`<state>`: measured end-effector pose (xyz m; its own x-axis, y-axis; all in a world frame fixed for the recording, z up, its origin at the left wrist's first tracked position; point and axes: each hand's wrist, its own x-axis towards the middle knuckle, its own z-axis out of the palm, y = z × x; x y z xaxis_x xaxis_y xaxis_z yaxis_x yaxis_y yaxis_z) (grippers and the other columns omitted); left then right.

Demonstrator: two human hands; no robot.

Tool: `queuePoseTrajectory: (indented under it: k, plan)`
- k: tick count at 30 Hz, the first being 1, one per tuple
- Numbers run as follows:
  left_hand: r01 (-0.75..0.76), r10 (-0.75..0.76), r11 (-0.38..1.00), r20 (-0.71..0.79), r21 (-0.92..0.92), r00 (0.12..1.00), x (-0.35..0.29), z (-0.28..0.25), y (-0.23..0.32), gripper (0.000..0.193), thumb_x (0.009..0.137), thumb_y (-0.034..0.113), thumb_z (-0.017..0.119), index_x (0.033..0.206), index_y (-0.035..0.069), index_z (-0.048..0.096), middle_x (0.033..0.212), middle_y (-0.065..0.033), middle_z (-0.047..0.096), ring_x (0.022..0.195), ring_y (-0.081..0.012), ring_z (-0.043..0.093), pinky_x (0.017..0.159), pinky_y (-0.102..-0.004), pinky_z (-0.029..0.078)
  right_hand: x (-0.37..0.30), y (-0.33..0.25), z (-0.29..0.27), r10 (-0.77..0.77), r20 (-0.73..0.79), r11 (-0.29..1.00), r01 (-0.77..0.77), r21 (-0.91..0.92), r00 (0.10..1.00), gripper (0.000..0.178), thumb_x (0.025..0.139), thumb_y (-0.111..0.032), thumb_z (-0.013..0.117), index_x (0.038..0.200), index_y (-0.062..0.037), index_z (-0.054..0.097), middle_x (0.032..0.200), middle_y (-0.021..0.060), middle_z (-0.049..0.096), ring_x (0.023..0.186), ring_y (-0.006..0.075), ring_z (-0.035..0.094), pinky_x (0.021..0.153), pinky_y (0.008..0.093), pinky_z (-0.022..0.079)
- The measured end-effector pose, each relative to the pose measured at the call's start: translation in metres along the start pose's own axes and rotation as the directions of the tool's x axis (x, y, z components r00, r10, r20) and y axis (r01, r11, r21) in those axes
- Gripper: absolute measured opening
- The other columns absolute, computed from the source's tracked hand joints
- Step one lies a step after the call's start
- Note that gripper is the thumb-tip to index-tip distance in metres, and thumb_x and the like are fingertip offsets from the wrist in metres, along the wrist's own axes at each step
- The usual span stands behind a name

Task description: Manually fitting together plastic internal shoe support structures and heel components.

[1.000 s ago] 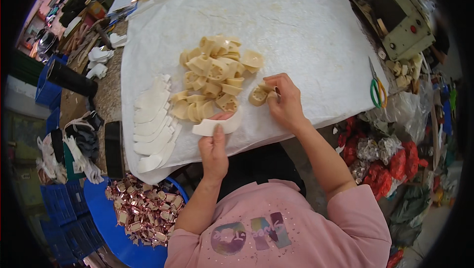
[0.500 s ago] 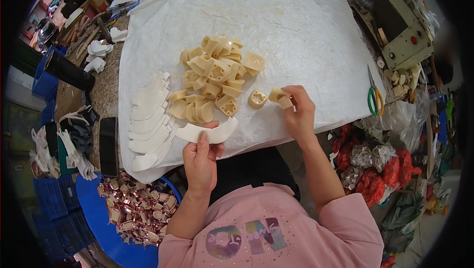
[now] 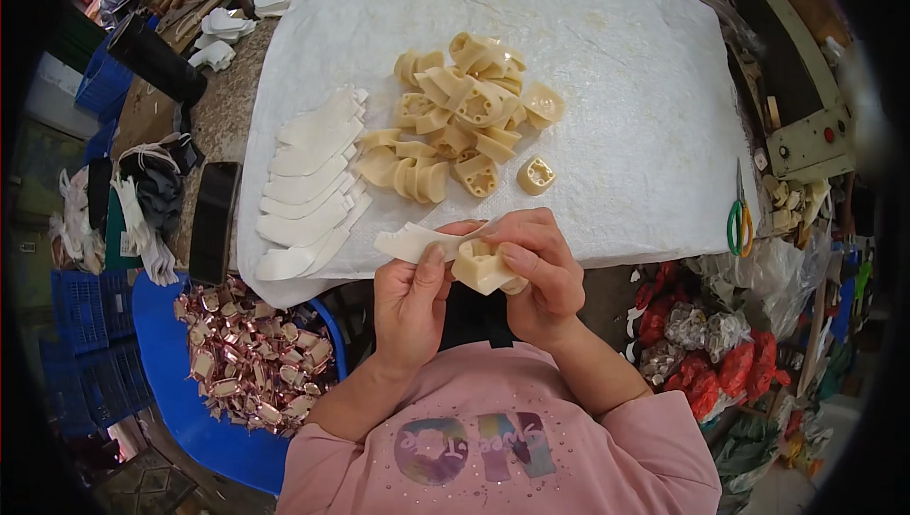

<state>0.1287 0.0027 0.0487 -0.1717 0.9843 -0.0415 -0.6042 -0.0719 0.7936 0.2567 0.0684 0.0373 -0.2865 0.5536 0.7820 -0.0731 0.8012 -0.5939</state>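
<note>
My left hand (image 3: 413,302) pinches a white curved strip (image 3: 409,242) of thin sheet between thumb and fingers, just past the table's near edge. Against the strip's right end, my right hand (image 3: 542,278) grips a cream plastic shoe heel (image 3: 483,270), hollow side up. A second cream piece shows partly under the right fingers. Beyond the hands lies a heap of cream shoe heels (image 3: 455,126), with a single heel (image 3: 537,174) apart on its right. Left of the heap, overlapping white strips (image 3: 308,202) are fanned out in a row.
White sheeting (image 3: 626,126) covers the table. A dark phone (image 3: 215,221) and a black cylinder (image 3: 156,60) are at the left. Scissors (image 3: 739,216) lie at the right edge. Below left stands a blue tub (image 3: 161,373) of shiny rose-gold pieces; red bags (image 3: 744,363) sit below right.
My right hand has brought the shoe heel in from the right to the white strip. My left hand has drawn the strip slightly toward me. The view has shifted.
</note>
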Motion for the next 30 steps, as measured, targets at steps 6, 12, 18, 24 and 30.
queuePoseTrajectory:
  k: [6, 12, 18, 24, 30]
  plan:
    - [0.031, -0.032, 0.999, 0.026, 0.042, 0.999, -0.004, -0.001, 0.004, 0.036, 0.1, 0.017, 0.038, 0.118, -0.011, 0.05, 0.121, -0.0186, 0.056, 0.11, -0.0226, 0.057, 0.095, -0.0352, 0.046, -0.001, -0.001, 0.0, -0.019, 0.014, 1.0, 0.019, -0.023, 1.0, 0.051, 0.068, 0.018, 0.055, 0.113, -0.0068, 0.054, 0.105, 0.0134, 0.06, 0.088, 0.0296, 0.056, 0.074, 0.0365, 0.048]
    - [0.005, -0.005, 0.998, -0.011, 0.065, 1.0, -0.005, 0.005, 0.002, 0.04, 0.101, 0.019, 0.034, 0.122, -0.013, 0.048, 0.12, -0.0182, 0.055, 0.108, -0.0201, 0.057, 0.095, -0.0323, 0.045, 0.0, 0.003, -0.003, -0.015, 0.067, 0.998, 0.019, -0.059, 0.998, 0.05, 0.067, 0.015, 0.059, 0.111, -0.0062, 0.054, 0.102, 0.0136, 0.061, 0.086, 0.0314, 0.056, 0.072, 0.0371, 0.048]
    - [-0.025, 0.036, 0.963, -0.036, 0.268, 0.999, -0.007, 0.003, -0.003, 0.043, 0.102, 0.021, 0.03, 0.124, -0.013, 0.046, 0.121, -0.0179, 0.055, 0.108, -0.0179, 0.055, 0.092, -0.0294, 0.046, -0.005, 0.01, 0.001, -0.072, 0.074, 0.946, 0.091, -0.31, 0.995, 0.048, 0.062, 0.005, 0.064, 0.108, -0.0081, 0.056, 0.097, 0.0088, 0.062, 0.079, 0.0275, 0.049, 0.073, 0.0393, 0.037]
    - [-0.185, 0.182, 0.793, 0.063, 0.58, 0.981, -0.001, -0.008, -0.001, 0.042, 0.101, 0.021, 0.034, 0.122, -0.013, 0.046, 0.117, -0.0176, 0.056, 0.106, -0.019, 0.056, 0.088, -0.0302, 0.046, 0.0, 0.011, 0.002, -0.041, 0.009, 0.959, 0.042, -0.279, 0.999, 0.042, 0.059, 0.002, 0.065, 0.098, -0.01, 0.059, 0.096, 0.0049, 0.063, 0.079, 0.0252, 0.047, 0.075, 0.0396, 0.031]
    - [-0.298, 0.409, 0.617, 0.027, 0.728, 0.912, 0.001, -0.005, 0.019, 0.024, 0.095, 0.012, 0.051, 0.098, -0.007, 0.063, 0.077, -0.0037, 0.063, 0.066, -0.006, 0.05, 0.06, -0.0199, 0.04, 0.018, -0.017, -0.01, 0.027, 0.2, 0.845, 0.085, -0.528, 0.979, 0.028, 0.057, -0.003, 0.065, 0.083, -0.0131, 0.062, 0.087, -0.0004, 0.059, 0.081, 0.0207, 0.048, 0.077, 0.0433, 0.026]
